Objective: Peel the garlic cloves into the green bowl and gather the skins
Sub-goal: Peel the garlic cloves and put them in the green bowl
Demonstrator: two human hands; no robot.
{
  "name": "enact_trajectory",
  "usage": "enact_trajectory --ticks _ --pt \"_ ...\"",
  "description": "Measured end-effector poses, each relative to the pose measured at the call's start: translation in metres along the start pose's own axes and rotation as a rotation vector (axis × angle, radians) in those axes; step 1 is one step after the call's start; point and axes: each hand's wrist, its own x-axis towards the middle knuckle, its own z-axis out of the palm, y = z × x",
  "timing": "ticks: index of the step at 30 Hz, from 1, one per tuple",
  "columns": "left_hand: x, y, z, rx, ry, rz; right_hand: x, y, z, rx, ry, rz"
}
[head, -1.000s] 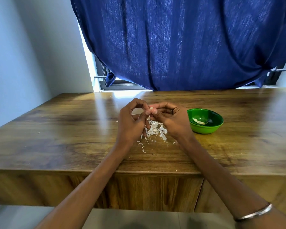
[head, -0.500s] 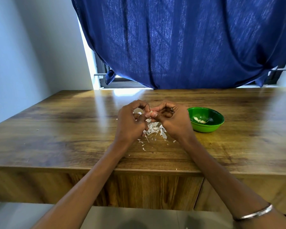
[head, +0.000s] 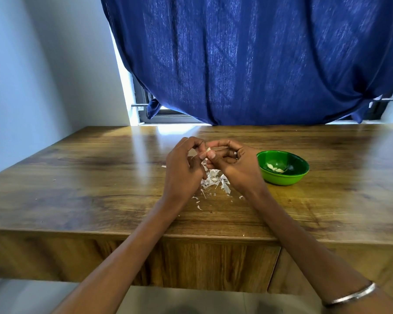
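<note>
My left hand (head: pixel 184 168) and my right hand (head: pixel 232 166) meet above the middle of the wooden table (head: pixel 100 177). Between their fingertips they pinch a small pale garlic clove (head: pixel 208 150), mostly hidden by the fingers. Under the hands lies a heap of white garlic skins (head: pixel 213 180), with small flakes scattered toward the table's front. The green bowl (head: pixel 288 177) stands just right of my right hand and holds a few peeled cloves (head: pixel 275 168).
A dark blue curtain (head: pixel 259 60) hangs over the window behind the table's far edge. A pale wall runs along the left. The table's front edge (head: pixel 191 234) is close to me, above wooden cabinet fronts.
Both hands stay together over the skin heap, working the clove with small finger movements. The bowl and skins have not moved.
</note>
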Motion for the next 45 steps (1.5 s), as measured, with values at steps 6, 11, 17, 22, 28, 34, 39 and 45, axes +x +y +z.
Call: enact_trajectory --ticks 6,11,17,22,28,34,39,45 --pt "0.0000 0.0001 0.0003 -0.002 0.039 0.032 0.0004 -0.0005 0.0005 -0.011 0.024 -0.006" --pt "-0.0014 0.0004 0.0005 0.018 0.064 0.073 0.0000 -0.0015 0.0006 -0.003 0.033 0.008" --pt "-0.0032 0.0030 -0.0002 0.116 0.141 0.169 -0.0022 -0.0038 0.0018 -0.001 0.040 -0.023" --pt "-0.0048 0.0047 -0.0005 0.104 0.161 0.131 -0.0018 -0.0024 0.0023 -0.021 0.067 -0.052" --pt "-0.0035 0.0089 0.0002 -0.036 0.166 0.048 0.0007 0.0017 -0.0006 0.019 0.101 -0.043" --pt "-0.0027 0.0041 0.0006 -0.037 0.118 0.013 0.0027 0.0044 -0.0017 -0.018 0.082 -0.041" --pt "-0.0026 0.0033 0.0008 0.007 0.125 0.032 0.0013 0.0036 -0.0031 -0.046 0.108 -0.049" --pt "-0.0035 0.0051 0.0021 0.015 0.098 0.043 0.0003 0.0017 -0.0030 -0.096 0.152 -0.047"
